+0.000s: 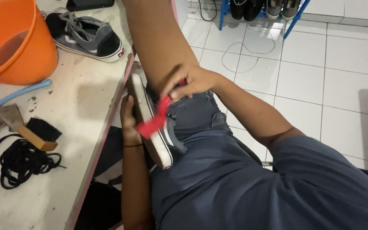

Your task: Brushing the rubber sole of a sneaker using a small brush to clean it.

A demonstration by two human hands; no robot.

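Sneaker (160,136): grey and black with a white sole rim, lying across my lap on its side, the sole facing the table; I am bracing it between my two hands
Left hand (128,119): I am cupping the sole side of the sneaker, fingers curled against it and closed in a hold; my forearm is running up from the bottom of the view, a thin dark band sitting on the wrist
Right hand (192,81): I am reaching in from the right, fingers pinched narrow around the handle of a red brush (154,120); the brush is pressing on the sneaker's upper, just above the white rim
Table (86,98): pale, scuffed top with a pink edge, standing just beside my left knee
Orange bucket (15,40): sitting at the table's far left corner
Second sneaker (86,36): same grey and black kind, laced, resting upright near the bucket
Wooden brush (37,134): black bristles, lying near a coil of black laces (24,162)
Blue-handled brush (20,94): lying flat below the bucket
Floor (320,64): white tiles; a blue rack (260,10) of shoes is standing at the far edge
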